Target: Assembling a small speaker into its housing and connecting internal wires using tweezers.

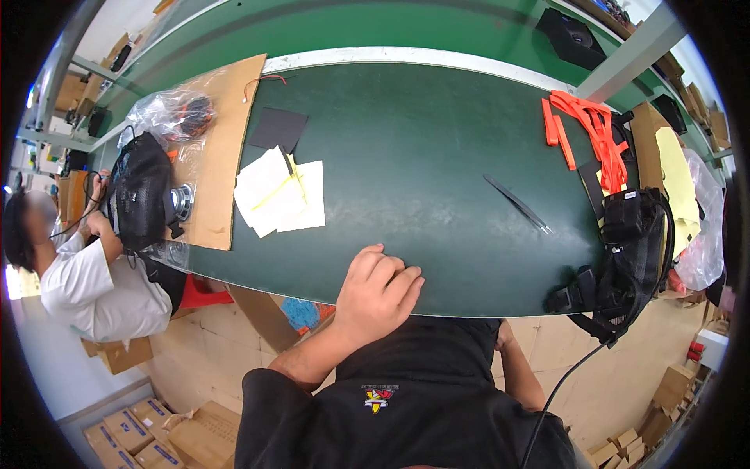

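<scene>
On the green table [391,148], fanned pale papers [281,199] lie at about ten o'clock from the left hand [380,285], the nearer one, its fingers loosely bent and palm hidden, so I cannot tell if it holds anything. The right hand [505,337], at four o'clock from it, is mostly hidden, its grip unclear. Tweezers [516,202] lie at its twelve o'clock, long axis running roughly ten to four.

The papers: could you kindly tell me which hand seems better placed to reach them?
Likely the left hand: it is over the table, nearer the papers, while the right hand is off the table, partly hidden.
</scene>
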A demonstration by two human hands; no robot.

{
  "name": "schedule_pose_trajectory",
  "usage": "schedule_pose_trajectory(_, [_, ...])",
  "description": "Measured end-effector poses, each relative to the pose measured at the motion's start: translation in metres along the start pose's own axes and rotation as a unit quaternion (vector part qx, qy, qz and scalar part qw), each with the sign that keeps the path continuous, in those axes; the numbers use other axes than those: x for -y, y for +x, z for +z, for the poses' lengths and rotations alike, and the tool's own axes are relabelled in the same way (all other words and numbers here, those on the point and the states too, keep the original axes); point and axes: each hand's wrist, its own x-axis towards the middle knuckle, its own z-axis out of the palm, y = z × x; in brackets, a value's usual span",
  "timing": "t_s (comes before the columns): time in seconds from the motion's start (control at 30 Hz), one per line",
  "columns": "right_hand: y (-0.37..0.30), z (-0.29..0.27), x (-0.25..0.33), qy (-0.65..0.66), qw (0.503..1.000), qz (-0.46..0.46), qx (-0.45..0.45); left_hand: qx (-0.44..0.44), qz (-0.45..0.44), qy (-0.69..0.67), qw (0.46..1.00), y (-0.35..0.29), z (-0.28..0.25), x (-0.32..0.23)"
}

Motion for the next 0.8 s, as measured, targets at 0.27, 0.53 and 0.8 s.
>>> schedule_pose_trajectory(0.27, [0.012,-0.007,0.01,-0.12,0.961,-0.068,-0.24,-0.001,-0.007,0.002,1.0,-0.001,0.0,0.002])
schedule_pose_trajectory(0.53, [0.026,-0.015,-0.015,0.174,0.984,0.02,-0.028,-0.008,-0.011,-0.015,1.0,-0.002,0.0,0.003])
schedule_pose_trajectory(0.8, [-0.001,-0.102,-0.041,-0.259,0.958,-0.122,-0.031,-0.008,-0.01,-0.031,0.999,0.004,-0.001,0.005])
